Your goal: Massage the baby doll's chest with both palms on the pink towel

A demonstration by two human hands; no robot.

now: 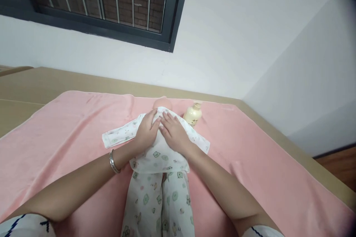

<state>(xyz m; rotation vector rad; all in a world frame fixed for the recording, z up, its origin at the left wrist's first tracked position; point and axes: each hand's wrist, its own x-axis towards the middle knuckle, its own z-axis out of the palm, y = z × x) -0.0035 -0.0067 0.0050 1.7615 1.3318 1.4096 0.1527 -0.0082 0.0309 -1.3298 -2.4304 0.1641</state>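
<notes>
A white baby top (164,157) with a small green print lies spread out, its sleeves stretched to both sides. My left hand (147,129) rests flat on the left of its chest, fingers extended. Beside it my right hand (175,133) lies flat on the right of the chest, fingers a little apart. The hands almost meet at the middle. Matching baby trousers (176,202) extend from under the hem towards me. A smooth, rounded form (162,102), like a doll's head, shows just beyond the collar; the rest is hidden by the clothes.
A cream pump bottle (193,114) leans or lies beyond the right sleeve. Everything rests on a pink blanket (244,163) with some folds, over a tan surface (83,79). Beyond stand a white wall (217,44) and a barred window (130,0).
</notes>
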